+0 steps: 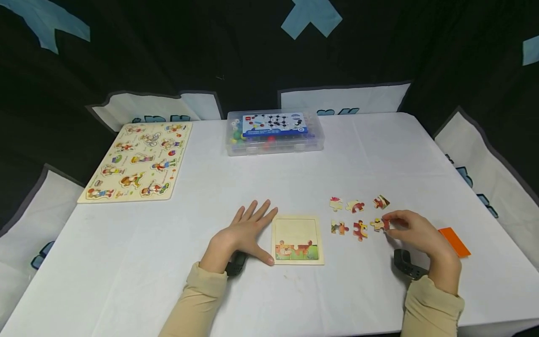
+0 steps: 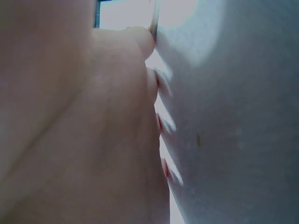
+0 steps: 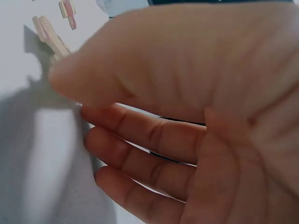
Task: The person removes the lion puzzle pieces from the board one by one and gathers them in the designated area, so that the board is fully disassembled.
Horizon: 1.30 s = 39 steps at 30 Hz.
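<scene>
A square wooden puzzle frame (image 1: 294, 223) lies on the table, its bottom row filled with joined pieces (image 1: 296, 251) showing brown and green. My left hand (image 1: 242, 236) is spread flat at the frame's left side, thumb tip at its lower left corner. To the right, my right hand (image 1: 417, 234) pinches a yellow-and-red jigsaw piece (image 1: 376, 224) between thumb and index finger. In the right wrist view that jigsaw piece (image 3: 49, 35) is tilted, partly hidden by the thumb. Several loose jigsaw pieces (image 1: 360, 230) lie close by, picture side up.
A large wooden picture board (image 1: 136, 161) lies at the back left. At the back middle stands a clear plastic case (image 1: 275, 145) with coloured parts inside. An orange card (image 1: 455, 242) lies just beyond the right wrist. White cloth covers the table (image 1: 252, 309).
</scene>
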### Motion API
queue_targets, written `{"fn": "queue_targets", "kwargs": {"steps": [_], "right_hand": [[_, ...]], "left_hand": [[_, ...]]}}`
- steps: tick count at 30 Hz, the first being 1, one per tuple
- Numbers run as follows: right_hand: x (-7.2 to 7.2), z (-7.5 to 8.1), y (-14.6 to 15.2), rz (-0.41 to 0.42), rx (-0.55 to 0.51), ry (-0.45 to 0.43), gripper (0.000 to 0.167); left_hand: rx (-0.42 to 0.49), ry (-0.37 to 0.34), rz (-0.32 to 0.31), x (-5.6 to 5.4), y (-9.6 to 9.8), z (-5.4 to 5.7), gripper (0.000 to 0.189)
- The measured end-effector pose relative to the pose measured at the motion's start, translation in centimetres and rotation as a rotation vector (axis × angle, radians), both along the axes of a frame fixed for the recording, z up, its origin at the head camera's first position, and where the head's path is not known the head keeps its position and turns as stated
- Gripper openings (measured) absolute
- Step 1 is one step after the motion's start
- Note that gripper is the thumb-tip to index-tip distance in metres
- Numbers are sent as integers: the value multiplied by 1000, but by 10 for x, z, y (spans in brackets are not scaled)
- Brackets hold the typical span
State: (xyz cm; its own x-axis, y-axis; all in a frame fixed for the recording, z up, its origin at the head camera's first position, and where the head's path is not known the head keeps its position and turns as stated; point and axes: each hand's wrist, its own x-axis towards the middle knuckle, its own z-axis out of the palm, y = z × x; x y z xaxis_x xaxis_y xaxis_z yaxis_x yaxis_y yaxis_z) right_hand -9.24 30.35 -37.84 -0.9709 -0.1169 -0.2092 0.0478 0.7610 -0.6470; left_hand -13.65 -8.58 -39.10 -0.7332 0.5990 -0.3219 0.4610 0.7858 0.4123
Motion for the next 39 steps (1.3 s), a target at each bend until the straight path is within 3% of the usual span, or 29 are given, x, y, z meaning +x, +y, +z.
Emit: {"fn": "queue_targets", "kwargs": {"steps": [5,12,15,18,23,31,39], "right_hand": [[-1,-1,-3,-6,21,27,38],[-5,2,-19,4,23,160,37],[-7,3,-33,79,-27,225,32],[-6,2,-54,212,-108,274,27],[-1,0,-93,440,-194,266,24],[6,-9,-146,581,-103,240,41],[6,-17,-163,668,50,226,54]], "left_hand": [[-2,1,3,0,0,0,121],[-7,3,5,0,0,1,121],[-5,0,6,0,1,1,120],[-8,-4,8,1,1,0,120],[-27,5,-2,2,2,-4,121],[-31,2,9,1,2,-6,121],[-28,-6,5,0,1,-3,121]]}}
